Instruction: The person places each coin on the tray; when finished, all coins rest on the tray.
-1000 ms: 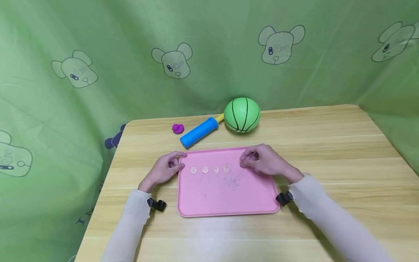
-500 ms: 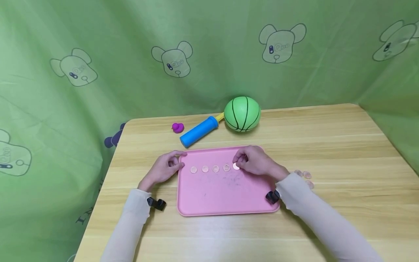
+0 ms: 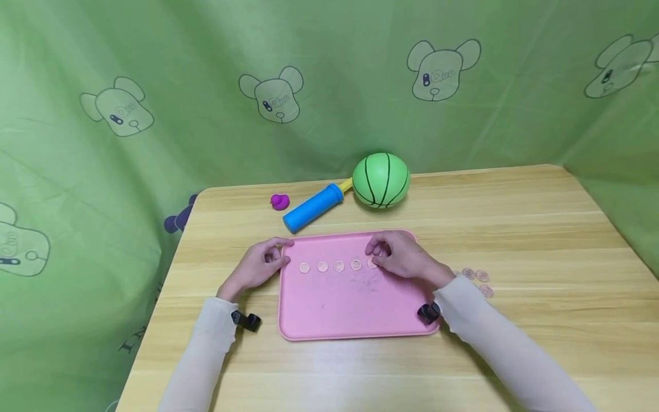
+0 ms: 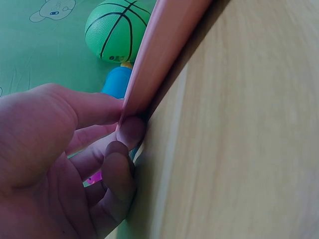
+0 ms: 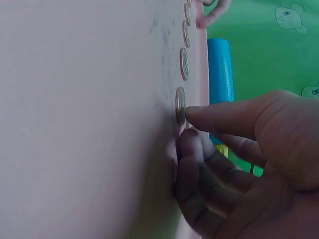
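Note:
A pink tray (image 3: 334, 309) lies on the table with a row of coins across its upper part. My left hand (image 3: 257, 266) holds the tray's left edge near the far corner, thumb on the rim and fingers against the side and underside. My right hand (image 3: 407, 257) is over the tray's right side, its thumb touching the coin (image 5: 180, 105) at the right end of the row. In the right wrist view that coin lies flat on the tray, and the other fingers curl beside it, not round it. The coin at the left end (image 3: 305, 268) sits nearest my left hand.
Several loose coins (image 3: 482, 276) lie on the table right of the tray, partly hidden by the right sleeve. Behind the tray are a blue pump (image 3: 313, 209), a green ball (image 3: 381, 180) and a purple toy duck (image 3: 280, 202). A green curtain (image 3: 340, 131) hangs behind the table.
My right hand has moved left over the tray, and a coin now lies at the row's right end under its thumb. More loose coins show beside the sleeve. My left hand stays put.

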Available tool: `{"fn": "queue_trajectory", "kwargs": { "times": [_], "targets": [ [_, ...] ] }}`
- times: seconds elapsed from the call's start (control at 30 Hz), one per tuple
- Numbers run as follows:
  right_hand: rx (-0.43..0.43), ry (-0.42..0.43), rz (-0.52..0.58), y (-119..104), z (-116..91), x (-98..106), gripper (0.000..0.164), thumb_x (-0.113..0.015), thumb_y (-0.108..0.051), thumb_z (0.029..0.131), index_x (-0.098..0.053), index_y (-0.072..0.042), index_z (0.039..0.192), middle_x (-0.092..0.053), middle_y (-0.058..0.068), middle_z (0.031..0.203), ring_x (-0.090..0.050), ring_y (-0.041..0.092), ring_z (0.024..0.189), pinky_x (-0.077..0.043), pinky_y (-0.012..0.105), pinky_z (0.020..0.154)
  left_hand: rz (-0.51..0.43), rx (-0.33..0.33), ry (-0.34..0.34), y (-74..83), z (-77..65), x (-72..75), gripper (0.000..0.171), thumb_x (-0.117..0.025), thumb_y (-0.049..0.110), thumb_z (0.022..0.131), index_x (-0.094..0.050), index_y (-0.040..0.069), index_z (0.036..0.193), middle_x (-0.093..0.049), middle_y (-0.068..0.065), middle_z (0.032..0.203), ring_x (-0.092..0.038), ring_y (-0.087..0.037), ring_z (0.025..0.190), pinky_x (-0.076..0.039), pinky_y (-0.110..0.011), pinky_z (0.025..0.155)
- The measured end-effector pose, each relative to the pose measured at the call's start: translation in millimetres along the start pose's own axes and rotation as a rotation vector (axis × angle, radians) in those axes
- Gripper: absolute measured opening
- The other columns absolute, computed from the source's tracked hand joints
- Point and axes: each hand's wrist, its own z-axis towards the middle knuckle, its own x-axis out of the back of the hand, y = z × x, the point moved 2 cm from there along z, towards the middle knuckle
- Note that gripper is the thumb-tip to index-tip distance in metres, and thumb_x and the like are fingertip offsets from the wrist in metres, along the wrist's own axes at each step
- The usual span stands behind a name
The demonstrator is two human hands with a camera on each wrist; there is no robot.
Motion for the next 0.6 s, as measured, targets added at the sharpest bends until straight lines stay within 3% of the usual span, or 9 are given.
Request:
{"fn": "queue_trajectory", "kwargs": {
  "times": [0.27, 0.6],
  "targets": [
    [-0.005, 0.077, 0.035, -2, -20, 20, 0.021, -0.079, 0.003, 0.094, -0.076, -0.001, 0.114, -0.076, 0.014, 0.106, -0.069, 0.022, 0.094, -0.056, 0.023, 0.083, -0.002, 0.000, -0.001, 0.7, -0.4, -1.2, 0.038, -0.074, 0.010, 0.104, -0.070, 0.010, 0.142, -0.069, -0.006, 0.084, -0.056, -0.015, 0.073, -0.045, -0.025, 0.072],
    [-0.040, 0.142, -0.027, 16, -49, 53, 0.017, -0.078, 0.003, 0.096, -0.075, -0.001, 0.113, -0.076, 0.016, 0.107, -0.070, 0.026, 0.095, -0.057, 0.024, 0.081, -0.007, 0.004, 0.000, 0.8, -0.3, -1.9, 0.039, -0.073, 0.010, 0.104, -0.070, 0.010, 0.142, -0.068, -0.007, 0.084, -0.056, -0.015, 0.072, -0.045, -0.024, 0.071]
  ]
}}
